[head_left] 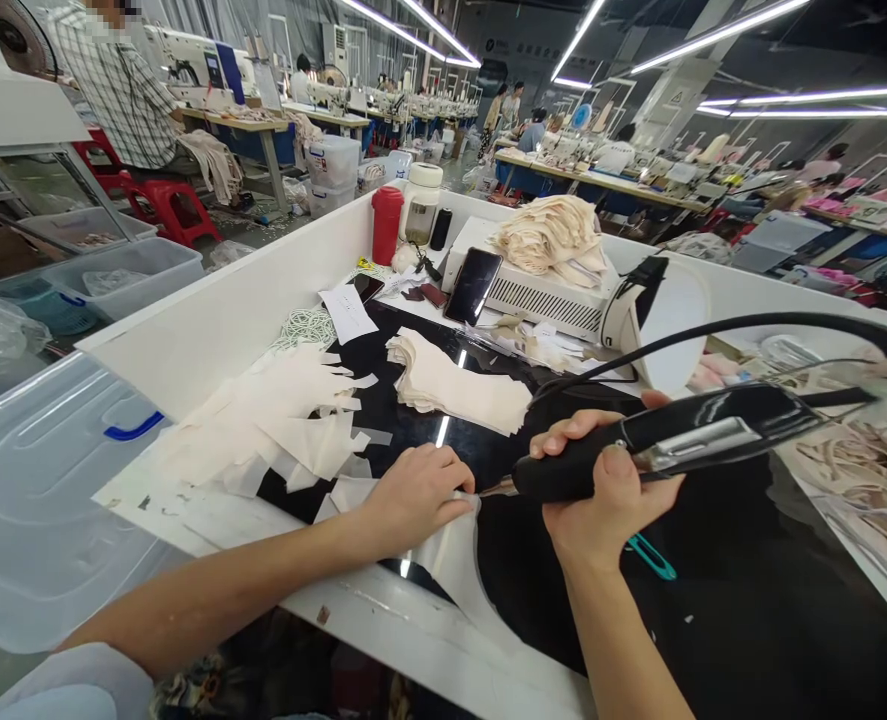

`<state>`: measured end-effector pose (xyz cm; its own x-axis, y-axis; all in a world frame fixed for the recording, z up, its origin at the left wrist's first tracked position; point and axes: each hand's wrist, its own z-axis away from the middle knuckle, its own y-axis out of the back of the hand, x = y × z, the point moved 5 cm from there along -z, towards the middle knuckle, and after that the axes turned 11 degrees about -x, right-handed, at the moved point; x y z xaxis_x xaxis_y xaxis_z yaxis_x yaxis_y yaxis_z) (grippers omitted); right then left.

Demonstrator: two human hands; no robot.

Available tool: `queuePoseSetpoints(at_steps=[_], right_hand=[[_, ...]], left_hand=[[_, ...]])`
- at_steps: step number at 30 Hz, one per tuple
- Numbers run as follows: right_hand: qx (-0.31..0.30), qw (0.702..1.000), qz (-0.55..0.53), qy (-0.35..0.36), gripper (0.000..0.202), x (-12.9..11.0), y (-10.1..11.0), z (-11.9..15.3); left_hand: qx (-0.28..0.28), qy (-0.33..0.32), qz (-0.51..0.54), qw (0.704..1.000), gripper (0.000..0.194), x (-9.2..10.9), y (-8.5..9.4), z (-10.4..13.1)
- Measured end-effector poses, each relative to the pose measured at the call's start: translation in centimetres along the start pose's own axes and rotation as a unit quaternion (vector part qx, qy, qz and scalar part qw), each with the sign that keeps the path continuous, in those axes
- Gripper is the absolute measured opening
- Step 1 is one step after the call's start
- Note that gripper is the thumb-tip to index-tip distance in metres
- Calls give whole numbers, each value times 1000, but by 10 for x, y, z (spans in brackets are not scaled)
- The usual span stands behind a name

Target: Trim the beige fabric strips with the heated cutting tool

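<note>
My left hand [417, 500] has its fingers curled together on a cream fabric piece [454, 555] at the table's near edge, pinching or pressing its upper edge. In my right hand [608, 500] is a black handheld tool [683, 440] with a silver lever and a cable from its rear. The tool's narrow tip points left, close to my left fingertips; whether it touches the fabric I cannot tell. A stack of cut cream fabric pieces [458, 385] lies just beyond my hands. Loose cream pieces [263, 420] spread out to the left.
White side boards [188, 345] enclose the black work surface [743, 560]. At the back stand a red cup [387, 225], a phone [473, 287] and a vented white box [540, 303] bearing folded fabric [552, 235]. A black cable [743, 322] arches across the right. A teal clip-like thing [651, 558] lies beside my right wrist.
</note>
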<state>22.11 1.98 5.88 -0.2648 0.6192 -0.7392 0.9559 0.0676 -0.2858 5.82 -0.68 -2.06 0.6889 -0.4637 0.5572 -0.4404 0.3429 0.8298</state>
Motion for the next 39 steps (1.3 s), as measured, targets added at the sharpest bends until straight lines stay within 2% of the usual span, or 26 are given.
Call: queuePoseSetpoints(at_steps=[9,13,15,18,22,29,34,39], right_hand=[[-1,1000,2,-6,49,4,0,5],[1,1000,5,-1,48,5,0,5],[-4,1000,9,2,48,5,-1,5],[-8,1000,17,10,48,4,-2,6],[-6,1000,23,15,48,4,-2,7],[-1,999,35,13,51,6,-1,8],[-12,999,27,23,52,7,-2,7],[-1,999,30,20,55,7,-2,6]], left_hand=[[21,-9,-15,1000,20,-3,-2,0],[43,-20,-61,997,28,1,0,2],[55,-43,-120,990,28,8,1,4],[57,-113,-207,970,21,22,-3,9],[45,-172,-226,958,18,30,-14,19],[42,-159,-236,958,18,29,-21,33],[66,-170,-228,956,16,30,-20,35],[48,-167,-217,961,17,28,-22,36]])
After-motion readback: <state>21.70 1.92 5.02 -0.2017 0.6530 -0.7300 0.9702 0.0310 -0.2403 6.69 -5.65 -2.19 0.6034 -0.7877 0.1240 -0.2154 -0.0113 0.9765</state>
